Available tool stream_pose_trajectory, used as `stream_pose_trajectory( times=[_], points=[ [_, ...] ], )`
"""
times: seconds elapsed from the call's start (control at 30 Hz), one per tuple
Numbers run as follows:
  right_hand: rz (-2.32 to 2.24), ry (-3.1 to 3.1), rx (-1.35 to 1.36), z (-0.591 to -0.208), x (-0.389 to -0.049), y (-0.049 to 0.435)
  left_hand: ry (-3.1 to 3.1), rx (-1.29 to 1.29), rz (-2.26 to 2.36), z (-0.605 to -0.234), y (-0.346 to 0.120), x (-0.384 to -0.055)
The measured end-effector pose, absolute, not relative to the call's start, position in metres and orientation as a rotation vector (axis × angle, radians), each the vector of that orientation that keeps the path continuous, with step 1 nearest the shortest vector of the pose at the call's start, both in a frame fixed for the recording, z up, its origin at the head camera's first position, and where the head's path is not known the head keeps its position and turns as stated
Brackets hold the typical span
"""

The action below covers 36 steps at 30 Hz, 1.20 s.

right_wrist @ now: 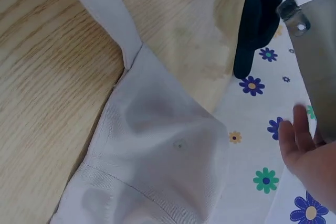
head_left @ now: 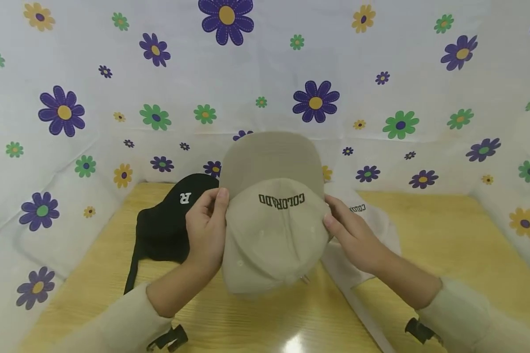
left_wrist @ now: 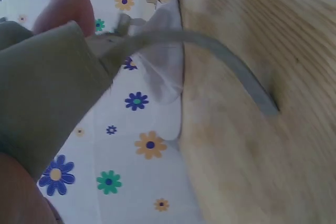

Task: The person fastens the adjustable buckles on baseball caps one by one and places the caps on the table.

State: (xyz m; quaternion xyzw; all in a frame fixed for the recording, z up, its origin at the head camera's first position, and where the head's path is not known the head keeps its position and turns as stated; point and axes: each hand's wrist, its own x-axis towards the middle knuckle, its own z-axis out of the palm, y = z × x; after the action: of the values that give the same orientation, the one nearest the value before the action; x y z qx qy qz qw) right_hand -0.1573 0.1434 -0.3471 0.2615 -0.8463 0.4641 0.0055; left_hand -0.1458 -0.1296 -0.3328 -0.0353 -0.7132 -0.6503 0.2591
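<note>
Resting on the left part of the surface (head_left: 437,235), a black cap (head_left: 163,235) bears a white letter R and trails a black strap (head_left: 131,274) toward the near side. Next, the left hand (head_left: 204,238) overlaps the black cap in the head view and pinches the left edge of a beige cap (head_left: 278,250), thumb on top near the joint of brim (head_left: 271,154) and crown (head_left: 265,225). The beige cap is held above the surface at the centre, brim directed away from the person, dark COLORADO lettering inverted in the head view. The right hand (head_left: 357,240) grips the right edge of the same cap, thumb against the crown. Behind the right hand, a pale cap (head_left: 386,235) with dark lettering lies on the surface, its pale strap (head_left: 364,318) extending toward the near edge. A white flowered backdrop (head_left: 256,63) stands behind the surface and at both sides
</note>
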Motion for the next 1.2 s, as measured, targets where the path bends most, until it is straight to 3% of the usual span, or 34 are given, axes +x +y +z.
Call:
stream_pose_trajectory(
  times=[0.2,0.4,0.77,1.0,1.2],
  points=[
    [1.535,-2.764,0.617,-0.349,-0.148,0.146,-2.281,0.144,-1.809,-0.35,-0.135,-0.16],
    [1.458,-2.925,0.482,-0.356,-0.144,0.142,-2.594,0.206,-1.81,-0.371,-0.143,-0.169],
    [1.385,-2.989,0.644,-0.372,-0.143,0.141,-2.785,0.206,-1.827,-0.389,-0.154,-0.183],
    [1.288,-3.027,0.653,-0.378,-0.141,0.145,-2.928,0.022,-1.635,-0.385,-0.161,-0.174],
    [1.195,-2.963,0.691,-0.378,-0.141,0.147,-2.912,-0.336,-1.33,-0.373,-0.165,-0.158]
  ],
)
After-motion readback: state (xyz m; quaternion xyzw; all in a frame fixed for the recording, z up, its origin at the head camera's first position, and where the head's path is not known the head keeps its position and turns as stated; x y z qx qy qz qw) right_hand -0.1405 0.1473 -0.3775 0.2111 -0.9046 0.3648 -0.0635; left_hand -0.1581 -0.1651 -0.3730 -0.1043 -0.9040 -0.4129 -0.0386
